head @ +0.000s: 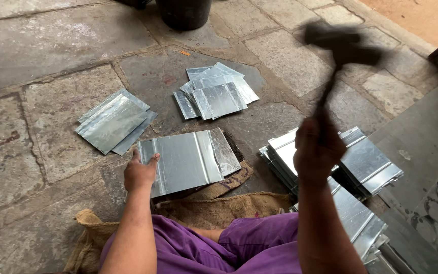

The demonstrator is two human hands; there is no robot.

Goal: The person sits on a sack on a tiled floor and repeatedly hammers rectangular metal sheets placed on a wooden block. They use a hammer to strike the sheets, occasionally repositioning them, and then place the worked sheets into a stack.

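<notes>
Blurred hammer (343,45) in right hand (316,149); handle indistinct.

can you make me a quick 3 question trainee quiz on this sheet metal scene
1. True or false: the right hand holds a hammer raised above the floor.
2. Which thing does the left hand press on? A) the black bucket B) the folded metal sheet C) the burlap sack
3. Fill in: the stack of seamed sheets lies on the person's ____ side.

Key: 1 true; 2 B; 3 right.
</notes>
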